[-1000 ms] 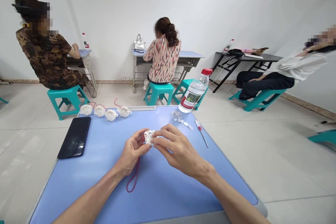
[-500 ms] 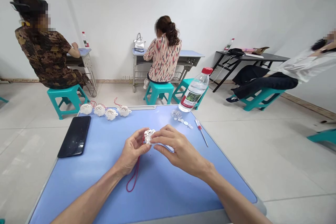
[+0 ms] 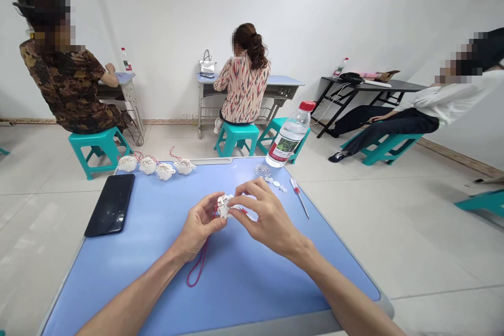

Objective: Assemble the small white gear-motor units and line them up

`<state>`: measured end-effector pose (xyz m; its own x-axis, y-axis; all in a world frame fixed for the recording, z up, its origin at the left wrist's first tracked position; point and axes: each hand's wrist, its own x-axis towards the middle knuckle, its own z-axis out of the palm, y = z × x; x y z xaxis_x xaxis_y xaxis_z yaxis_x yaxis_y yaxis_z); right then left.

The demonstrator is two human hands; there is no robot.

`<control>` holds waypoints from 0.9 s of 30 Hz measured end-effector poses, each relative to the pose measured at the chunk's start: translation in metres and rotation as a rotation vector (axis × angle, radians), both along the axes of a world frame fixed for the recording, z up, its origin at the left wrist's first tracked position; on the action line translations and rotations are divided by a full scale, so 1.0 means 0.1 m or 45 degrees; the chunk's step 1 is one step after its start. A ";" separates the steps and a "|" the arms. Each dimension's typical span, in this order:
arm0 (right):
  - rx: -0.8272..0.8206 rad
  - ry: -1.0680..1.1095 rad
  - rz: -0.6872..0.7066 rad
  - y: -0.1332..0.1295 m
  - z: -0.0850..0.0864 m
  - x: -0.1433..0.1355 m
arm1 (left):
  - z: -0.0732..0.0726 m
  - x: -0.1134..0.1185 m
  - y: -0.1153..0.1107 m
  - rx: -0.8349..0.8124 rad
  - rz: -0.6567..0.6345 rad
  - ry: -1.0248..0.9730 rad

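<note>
A small white round piece with a red cord is held above the blue table between the thumb and fingers of my left hand. The cord hangs down in a loop. My right hand reaches over from the right, its thumb and forefinger bent together at the piece's right side. Whether these fingertips grip the piece or a tiny part on it is too small to tell. Something thin and partly red shows behind the right fingers.
Several white pieces with red cords lie at the back left, near a black phone. A water bottle, a small clear dish, white discs and a screwdriver are at the back right. Three people sit beyond.
My right hand's fingers have lifted and bent more, with the thumb nearer the forefinger. The seated person at the right has shifted posture. The whole view has moved slightly.
</note>
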<state>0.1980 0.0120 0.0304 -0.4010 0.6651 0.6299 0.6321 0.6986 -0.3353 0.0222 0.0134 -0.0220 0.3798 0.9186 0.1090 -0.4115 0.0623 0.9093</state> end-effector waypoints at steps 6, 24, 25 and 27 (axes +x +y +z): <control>0.046 -0.152 -0.015 -0.02 -0.02 -0.04 | -0.01 0.00 0.01 0.058 -0.021 0.014; 0.073 -0.097 -0.179 -0.10 -0.01 -0.07 | -0.03 0.01 0.01 0.077 -0.032 0.018; 0.084 -0.127 -0.205 -0.11 -0.01 -0.08 | -0.03 0.01 0.01 0.082 -0.029 0.021; 0.088 -0.175 -0.233 -0.11 -0.03 -0.11 | -0.02 0.01 0.01 0.092 -0.021 0.028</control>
